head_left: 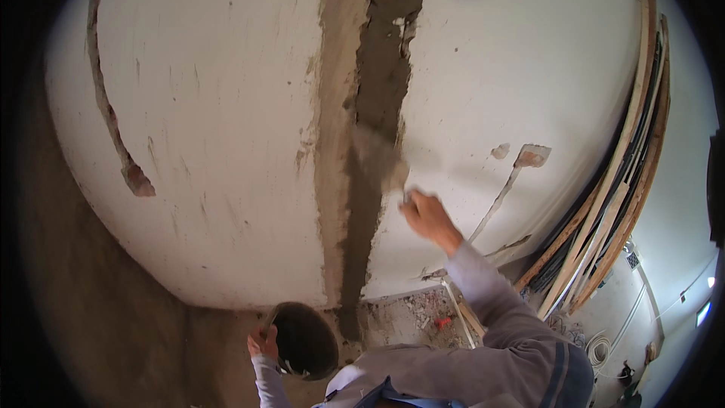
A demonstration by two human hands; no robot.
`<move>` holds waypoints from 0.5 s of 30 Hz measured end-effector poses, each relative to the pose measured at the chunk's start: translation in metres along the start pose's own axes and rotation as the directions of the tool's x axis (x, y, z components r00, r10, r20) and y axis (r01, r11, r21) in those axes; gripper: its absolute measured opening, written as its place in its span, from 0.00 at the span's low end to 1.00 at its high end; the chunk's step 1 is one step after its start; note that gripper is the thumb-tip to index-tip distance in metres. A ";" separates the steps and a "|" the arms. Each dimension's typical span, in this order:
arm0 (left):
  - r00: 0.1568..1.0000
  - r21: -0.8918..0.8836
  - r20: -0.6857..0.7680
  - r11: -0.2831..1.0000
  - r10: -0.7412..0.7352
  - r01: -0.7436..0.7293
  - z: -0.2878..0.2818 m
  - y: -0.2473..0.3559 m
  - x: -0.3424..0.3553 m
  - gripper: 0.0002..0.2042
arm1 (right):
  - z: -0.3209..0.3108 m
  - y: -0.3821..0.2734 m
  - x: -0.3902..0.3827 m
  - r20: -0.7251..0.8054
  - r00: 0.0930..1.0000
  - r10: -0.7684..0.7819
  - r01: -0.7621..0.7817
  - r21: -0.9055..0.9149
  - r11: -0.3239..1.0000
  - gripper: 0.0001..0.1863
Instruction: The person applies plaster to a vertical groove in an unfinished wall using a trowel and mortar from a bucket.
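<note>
My right hand is closed round the handle of a trowel, whose blade is smeared by motion. The blade lies over a vertical strip of wet grey mortar in the white wall; whether it touches cannot be told. Lighter, drier-looking plaster runs along the strip's left side. Low on the left, my left hand grips the edge of a dark bucket, tilted with its mouth toward me. Shadow hides most of what is inside the bucket.
Long wooden boards and dark strips lean at the right. Rubble with a small red piece lies at the wall's foot. A chased groove marks the wall's left; another groove runs right. Coiled cable sits on the floor.
</note>
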State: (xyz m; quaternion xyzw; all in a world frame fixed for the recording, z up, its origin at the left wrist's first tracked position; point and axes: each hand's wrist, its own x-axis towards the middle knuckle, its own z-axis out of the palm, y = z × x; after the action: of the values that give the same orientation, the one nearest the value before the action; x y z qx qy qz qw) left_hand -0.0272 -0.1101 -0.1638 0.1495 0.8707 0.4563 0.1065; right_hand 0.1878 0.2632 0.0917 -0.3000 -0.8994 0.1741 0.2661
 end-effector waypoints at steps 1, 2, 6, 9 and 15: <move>0.995 0.007 -0.058 0.997 0.081 -0.081 -0.005 0.005 0.000 0.22 | 0.018 0.012 -0.023 0.144 0.990 -0.012 0.001 0.077 0.997 0.14; 0.982 0.027 -0.112 0.989 0.150 -0.147 -0.008 0.007 -0.001 0.22 | 0.029 0.011 -0.037 0.242 0.968 -0.068 0.064 0.025 0.998 0.14; 0.975 0.092 0.154 0.980 0.163 -0.178 -0.007 0.054 0.035 0.18 | 0.053 0.018 -0.103 0.639 0.753 -0.153 0.245 -0.057 0.968 0.17; 0.924 0.045 0.167 0.934 0.343 -0.355 -0.015 0.125 0.034 0.24 | 0.040 0.004 -0.100 0.665 0.677 -0.316 0.558 -0.184 0.809 0.13; 0.918 -0.017 0.269 0.954 0.293 -0.299 -0.022 0.188 0.025 0.22 | 0.040 -0.036 -0.074 0.603 0.607 -0.518 0.788 -0.367 0.495 0.11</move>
State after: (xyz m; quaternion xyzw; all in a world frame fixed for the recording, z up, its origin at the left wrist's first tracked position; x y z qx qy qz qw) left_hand -0.0267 -0.0167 0.0031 0.3411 0.8209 0.4321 0.1515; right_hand 0.1987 0.1826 0.0493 0.0513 -0.9823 -0.1798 0.0046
